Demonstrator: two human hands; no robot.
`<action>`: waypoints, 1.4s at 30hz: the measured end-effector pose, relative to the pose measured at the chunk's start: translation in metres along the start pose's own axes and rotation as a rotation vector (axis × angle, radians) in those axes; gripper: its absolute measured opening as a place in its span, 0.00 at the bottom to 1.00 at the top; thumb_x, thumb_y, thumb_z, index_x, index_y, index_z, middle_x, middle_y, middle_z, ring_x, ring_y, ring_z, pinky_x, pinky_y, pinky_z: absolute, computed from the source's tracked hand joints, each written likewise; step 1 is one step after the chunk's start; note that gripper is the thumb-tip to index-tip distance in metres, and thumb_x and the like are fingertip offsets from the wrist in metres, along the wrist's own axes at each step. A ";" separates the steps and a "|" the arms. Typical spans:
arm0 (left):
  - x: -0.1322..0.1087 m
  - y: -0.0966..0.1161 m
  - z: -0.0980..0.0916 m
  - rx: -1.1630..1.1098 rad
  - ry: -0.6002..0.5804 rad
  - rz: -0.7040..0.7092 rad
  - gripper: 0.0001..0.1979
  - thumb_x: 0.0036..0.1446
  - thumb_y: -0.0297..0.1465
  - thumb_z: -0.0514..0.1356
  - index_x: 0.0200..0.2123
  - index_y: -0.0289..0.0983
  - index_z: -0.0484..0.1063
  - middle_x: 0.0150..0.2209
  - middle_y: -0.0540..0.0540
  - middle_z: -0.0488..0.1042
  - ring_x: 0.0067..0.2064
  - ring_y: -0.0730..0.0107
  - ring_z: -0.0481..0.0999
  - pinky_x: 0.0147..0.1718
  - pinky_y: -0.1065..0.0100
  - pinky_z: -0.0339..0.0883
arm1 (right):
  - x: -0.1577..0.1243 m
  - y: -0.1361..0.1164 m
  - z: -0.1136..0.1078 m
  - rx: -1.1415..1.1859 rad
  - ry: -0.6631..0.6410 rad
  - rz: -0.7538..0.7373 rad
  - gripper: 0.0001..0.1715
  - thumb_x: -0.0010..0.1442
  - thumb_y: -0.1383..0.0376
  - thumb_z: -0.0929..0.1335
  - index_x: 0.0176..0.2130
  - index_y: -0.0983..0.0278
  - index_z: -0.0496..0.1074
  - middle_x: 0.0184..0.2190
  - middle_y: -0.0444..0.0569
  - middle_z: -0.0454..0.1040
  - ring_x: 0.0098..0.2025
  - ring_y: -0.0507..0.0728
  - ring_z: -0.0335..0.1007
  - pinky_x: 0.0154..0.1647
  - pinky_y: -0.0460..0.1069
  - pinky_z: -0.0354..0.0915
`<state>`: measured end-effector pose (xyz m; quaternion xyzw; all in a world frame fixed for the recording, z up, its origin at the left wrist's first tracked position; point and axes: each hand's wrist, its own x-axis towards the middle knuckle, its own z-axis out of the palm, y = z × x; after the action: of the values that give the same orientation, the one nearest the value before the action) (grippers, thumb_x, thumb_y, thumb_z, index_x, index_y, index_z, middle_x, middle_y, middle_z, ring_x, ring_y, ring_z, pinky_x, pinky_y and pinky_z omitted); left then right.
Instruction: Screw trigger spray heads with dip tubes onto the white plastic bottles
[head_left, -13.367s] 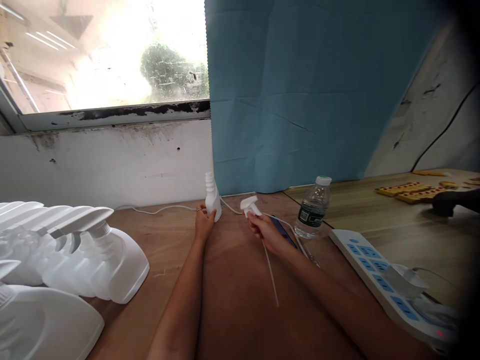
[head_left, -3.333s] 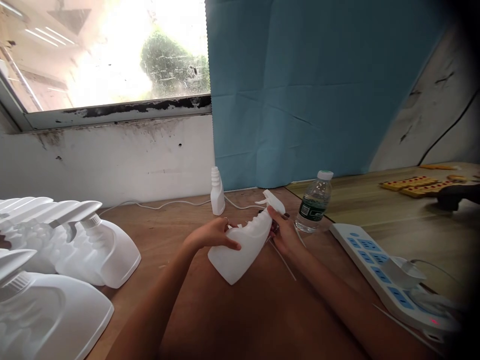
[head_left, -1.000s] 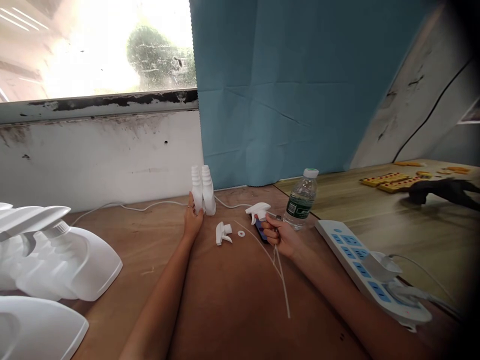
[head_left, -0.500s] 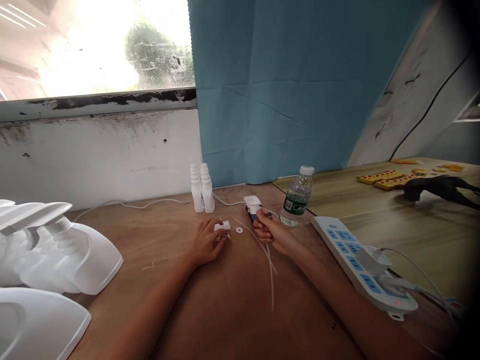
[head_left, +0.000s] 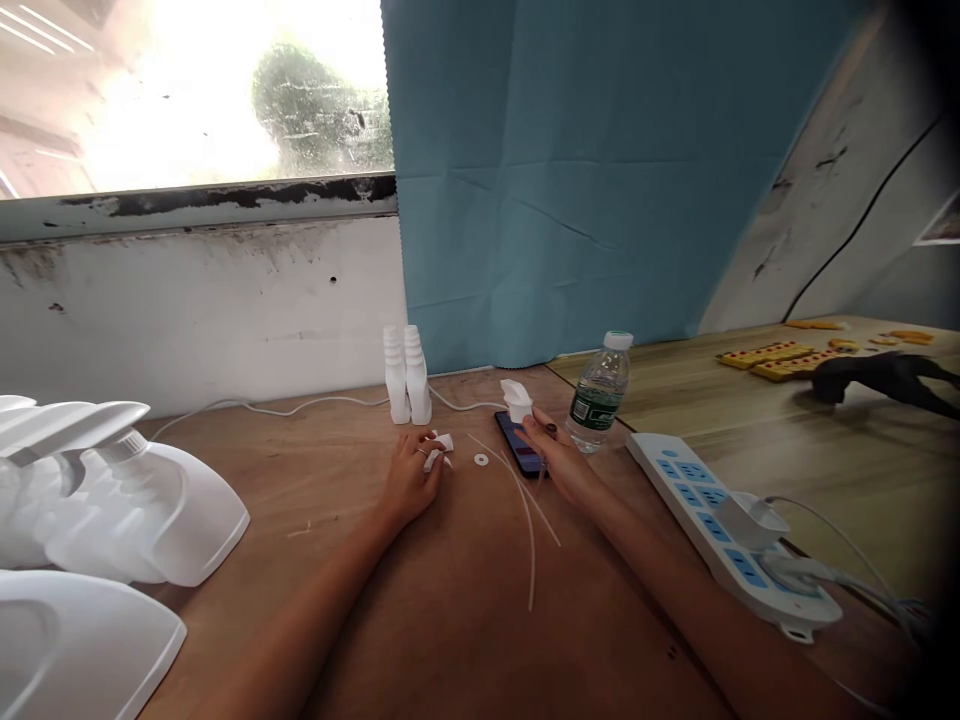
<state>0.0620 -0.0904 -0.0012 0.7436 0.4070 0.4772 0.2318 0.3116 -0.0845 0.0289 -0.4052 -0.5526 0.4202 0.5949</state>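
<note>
My right hand (head_left: 559, 452) is closed around a white plastic nozzle head (head_left: 517, 402), held up by its lower collar. A thin brownish rod (head_left: 551, 430) with a dark end also sits in that hand; its kind is unclear. My left hand (head_left: 411, 474) rests on the table, fingers curled over small white plastic parts (head_left: 442, 443), one partly hidden under the fingertips. Between the hands lie a small white ring washer (head_left: 481, 460) and thin white tubes (head_left: 531, 550) that cross. Behind the right hand, a dark phone (head_left: 517, 440) lies face up.
Two slim white bottles (head_left: 407, 385) stand by the wall. A water bottle (head_left: 602, 390) and a power strip (head_left: 705, 510) with plugs are at right. Large white plastic bottles (head_left: 202, 520) crowd the left. Yellow parts (head_left: 772, 355) lie on the far right table.
My right hand has moved slightly right and turned the nozzle head more upright, showing more of the phone. My left hand has drawn slightly left with its white part. A tube has shifted.
</note>
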 end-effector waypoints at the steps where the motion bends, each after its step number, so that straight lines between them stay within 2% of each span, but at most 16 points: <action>1: -0.001 0.003 0.002 -0.076 -0.010 -0.021 0.11 0.61 0.38 0.57 0.42 0.40 0.74 0.50 0.40 0.68 0.54 0.53 0.66 0.59 0.51 0.55 | -0.002 -0.001 0.002 -0.047 -0.024 -0.010 0.22 0.59 0.47 0.69 0.47 0.57 0.75 0.45 0.48 0.77 0.51 0.60 0.72 0.51 0.54 0.70; 4: -0.003 0.010 0.011 -0.338 -0.088 -0.116 0.17 0.63 0.45 0.53 0.44 0.39 0.70 0.42 0.41 0.71 0.40 0.61 0.73 0.43 0.58 0.69 | -0.010 -0.010 0.010 -0.254 -0.084 -0.165 0.23 0.63 0.49 0.66 0.53 0.57 0.72 0.53 0.51 0.72 0.55 0.62 0.68 0.55 0.57 0.66; 7: -0.003 0.011 0.017 -0.607 -0.230 -0.218 0.27 0.62 0.53 0.47 0.48 0.37 0.66 0.36 0.42 0.72 0.29 0.65 0.73 0.27 0.64 0.69 | -0.020 -0.020 0.020 -0.495 -0.084 -0.449 0.20 0.67 0.56 0.63 0.56 0.57 0.69 0.62 0.54 0.61 0.62 0.63 0.60 0.60 0.59 0.61; 9: -0.001 0.010 0.018 -0.754 -0.315 -0.274 0.32 0.60 0.58 0.45 0.46 0.35 0.67 0.33 0.41 0.72 0.27 0.65 0.73 0.25 0.65 0.69 | -0.026 -0.026 0.024 -0.658 -0.123 -0.589 0.20 0.67 0.60 0.63 0.57 0.57 0.67 0.64 0.56 0.57 0.62 0.64 0.59 0.60 0.60 0.60; 12: 0.000 0.009 0.015 -0.909 -0.372 -0.330 0.38 0.55 0.63 0.44 0.45 0.35 0.67 0.33 0.40 0.74 0.29 0.64 0.75 0.27 0.64 0.70 | -0.033 -0.030 0.030 -0.898 -0.279 -0.715 0.20 0.66 0.64 0.63 0.57 0.58 0.66 0.64 0.58 0.58 0.63 0.67 0.56 0.60 0.64 0.58; 14: -0.001 0.010 0.014 -0.963 -0.380 -0.355 0.38 0.52 0.62 0.51 0.48 0.35 0.67 0.33 0.40 0.75 0.29 0.62 0.76 0.27 0.63 0.70 | -0.035 -0.030 0.034 -1.025 -0.395 -0.758 0.20 0.65 0.66 0.63 0.57 0.59 0.67 0.64 0.60 0.59 0.64 0.68 0.54 0.60 0.65 0.57; 17: -0.003 0.013 0.014 -0.986 -0.372 -0.395 0.29 0.49 0.48 0.68 0.46 0.33 0.69 0.31 0.42 0.76 0.28 0.63 0.76 0.28 0.65 0.70 | -0.036 -0.029 0.036 -1.099 -0.458 -0.778 0.20 0.65 0.67 0.63 0.56 0.59 0.69 0.63 0.60 0.60 0.64 0.68 0.54 0.59 0.65 0.56; 19: -0.002 0.015 0.013 -1.005 -0.337 -0.414 0.22 0.49 0.38 0.70 0.43 0.33 0.69 0.31 0.43 0.76 0.30 0.66 0.76 0.32 0.66 0.71 | -0.038 -0.029 0.034 -1.047 -0.374 -0.768 0.19 0.66 0.63 0.63 0.55 0.60 0.70 0.58 0.60 0.66 0.58 0.67 0.61 0.55 0.62 0.59; 21: -0.001 0.017 0.012 -1.042 -0.296 -0.432 0.20 0.50 0.37 0.70 0.42 0.35 0.68 0.33 0.45 0.76 0.31 0.68 0.76 0.36 0.66 0.70 | -0.041 -0.031 0.031 -0.908 -0.203 -0.739 0.17 0.67 0.58 0.61 0.48 0.61 0.73 0.43 0.58 0.73 0.45 0.64 0.68 0.46 0.58 0.61; 22: 0.000 0.017 0.011 -1.062 -0.280 -0.444 0.20 0.49 0.38 0.69 0.41 0.35 0.67 0.33 0.45 0.76 0.30 0.69 0.76 0.35 0.66 0.70 | -0.043 -0.032 0.029 -0.814 -0.111 -0.715 0.19 0.68 0.55 0.59 0.43 0.61 0.74 0.35 0.54 0.73 0.38 0.62 0.68 0.41 0.56 0.61; 25: 0.004 0.016 0.009 -1.110 -0.240 -0.492 0.21 0.50 0.44 0.67 0.37 0.35 0.65 0.30 0.46 0.75 0.25 0.73 0.72 0.26 0.70 0.67 | -0.051 -0.034 0.027 -0.534 0.036 -0.595 0.31 0.70 0.50 0.53 0.28 0.61 0.70 0.21 0.46 0.64 0.25 0.56 0.61 0.31 0.52 0.57; 28: 0.006 0.013 0.008 -1.134 -0.198 -0.536 0.21 0.51 0.47 0.66 0.33 0.36 0.63 0.28 0.50 0.71 0.19 0.80 0.64 0.19 0.75 0.58 | -0.055 -0.034 0.032 -0.393 -0.063 -0.448 0.35 0.67 0.42 0.53 0.31 0.61 0.74 0.20 0.45 0.64 0.22 0.54 0.59 0.26 0.50 0.55; 32: 0.008 0.012 0.007 -1.127 -0.159 -0.592 0.19 0.47 0.39 0.68 0.31 0.36 0.62 0.25 0.55 0.66 0.16 0.86 0.54 0.14 0.79 0.46 | -0.055 -0.032 0.039 -0.342 -0.190 -0.388 0.34 0.62 0.38 0.58 0.42 0.59 0.77 0.24 0.46 0.71 0.26 0.55 0.67 0.29 0.49 0.62; 35: 0.009 0.012 0.005 -1.123 -0.135 -0.617 0.18 0.44 0.34 0.68 0.31 0.37 0.61 0.22 0.58 0.63 0.14 0.87 0.50 0.12 0.79 0.42 | -0.054 -0.030 0.043 -0.365 -0.225 -0.445 0.26 0.63 0.43 0.63 0.40 0.59 0.77 0.31 0.50 0.78 0.32 0.57 0.73 0.34 0.50 0.66; 39: 0.009 0.012 0.006 -1.104 -0.126 -0.633 0.18 0.42 0.33 0.67 0.30 0.37 0.60 0.21 0.59 0.62 0.13 0.87 0.49 0.11 0.80 0.40 | -0.055 -0.029 0.049 -0.439 -0.280 -0.477 0.14 0.64 0.54 0.67 0.36 0.59 0.76 0.31 0.49 0.79 0.33 0.57 0.74 0.35 0.51 0.67; 42: 0.009 0.010 0.008 -1.082 -0.130 -0.646 0.16 0.42 0.33 0.67 0.29 0.36 0.61 0.21 0.57 0.64 0.13 0.87 0.50 0.11 0.80 0.40 | -0.056 -0.026 0.050 -0.488 -0.312 -0.523 0.07 0.64 0.60 0.68 0.38 0.58 0.75 0.34 0.49 0.79 0.36 0.58 0.76 0.39 0.52 0.69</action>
<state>0.0749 -0.0880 0.0071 0.3881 0.2971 0.4753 0.7316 0.2607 -0.1447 0.0387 -0.3112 -0.8047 0.1672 0.4771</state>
